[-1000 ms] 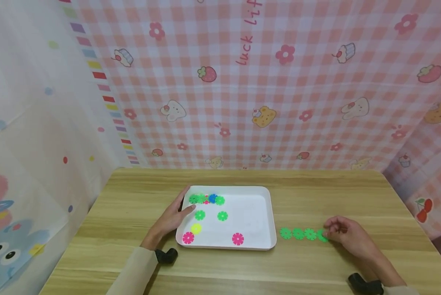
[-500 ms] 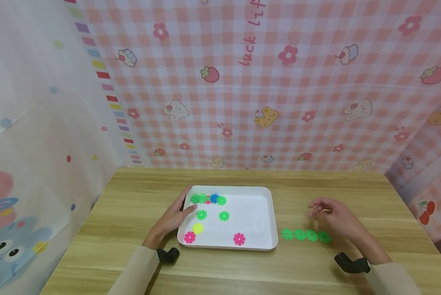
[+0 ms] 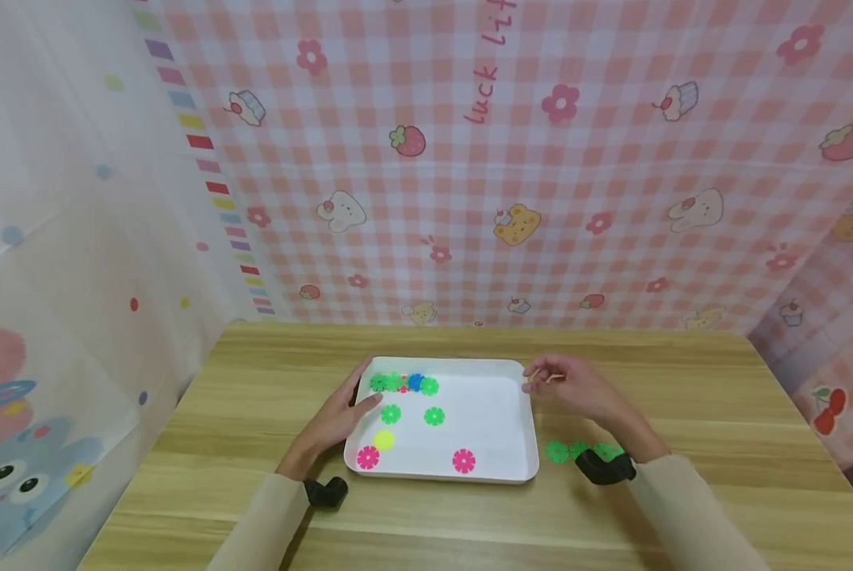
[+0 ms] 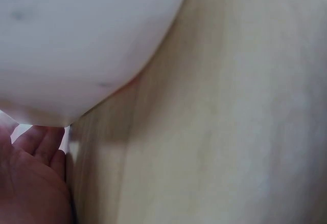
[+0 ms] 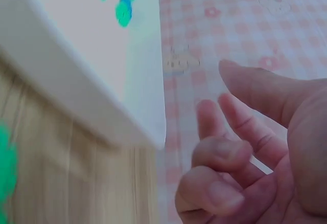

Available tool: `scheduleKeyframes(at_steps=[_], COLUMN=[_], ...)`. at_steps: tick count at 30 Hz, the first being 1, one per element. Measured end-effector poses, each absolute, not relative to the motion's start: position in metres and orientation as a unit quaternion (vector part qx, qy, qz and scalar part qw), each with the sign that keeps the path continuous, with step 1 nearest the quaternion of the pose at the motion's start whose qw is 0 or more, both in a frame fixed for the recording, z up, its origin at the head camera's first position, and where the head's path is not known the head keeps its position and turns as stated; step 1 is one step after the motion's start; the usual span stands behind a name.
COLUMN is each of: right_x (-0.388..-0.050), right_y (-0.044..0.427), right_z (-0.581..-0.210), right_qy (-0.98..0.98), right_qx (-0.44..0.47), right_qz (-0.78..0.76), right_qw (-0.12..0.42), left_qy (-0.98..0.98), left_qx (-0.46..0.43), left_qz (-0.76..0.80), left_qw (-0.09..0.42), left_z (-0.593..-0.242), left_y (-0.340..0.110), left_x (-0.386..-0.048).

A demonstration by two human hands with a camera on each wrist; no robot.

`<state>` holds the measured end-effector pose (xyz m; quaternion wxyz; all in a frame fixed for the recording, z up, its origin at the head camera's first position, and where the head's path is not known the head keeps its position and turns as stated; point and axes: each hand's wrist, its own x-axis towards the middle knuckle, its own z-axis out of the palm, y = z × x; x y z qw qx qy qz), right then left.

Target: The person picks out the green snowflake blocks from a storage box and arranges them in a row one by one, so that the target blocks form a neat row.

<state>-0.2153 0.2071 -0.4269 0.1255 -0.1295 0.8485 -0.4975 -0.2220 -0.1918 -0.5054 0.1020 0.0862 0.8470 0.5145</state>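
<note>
One white tray, flat on the wooden table, between both hands. Looks like thin rigid plastic: probably light, stiff, bit slick. Best hold is on the short end walls, thumb over the rim, kept level; tilt it and the loose discs likely slide.

Inside: far-left cluster of green, red and blue discs, then two loose green discs, a yellow disc and two pink discs. Discs look flat, notched, near weightless; pinch by the edge, since a flat one could be fiddly to lift.

Left hand has the tray's left end, thumb over the rim, fingers along the outer wall. Left wrist view is blurry, can't judge how firm.

Right hand is by the far right corner, fingers loosely curled, thumb apart, nothing held.

Right of tray: row of green discs on the table, partly behind the black wrist mount.
</note>
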Motion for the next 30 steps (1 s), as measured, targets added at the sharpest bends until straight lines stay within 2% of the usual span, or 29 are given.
scheduleKeyframes(at_steps=[14,24,30], right_x=[-0.239,-0.248,-0.248], right_y=[0.124,0.092,0.08], right_z=[-0.429,-0.453,-0.468], right_qy=[0.843,0.839,0.849], right_qx=[-0.131,-0.134,-0.153], right_qz=[-0.483,-0.466,-0.435], right_qw=[0.198,0.247,0.258], left_qy=[0.843,0.838,0.84], left_qx=[0.079,0.086,0.083], left_qz=[0.521,0.529,0.525], left_qw=[0.108,0.105,0.105], left_z=[-0.506,-0.505,-0.508], left_y=[-0.192,-0.193,-0.193], left_x=[-0.225,-0.224,-0.223])
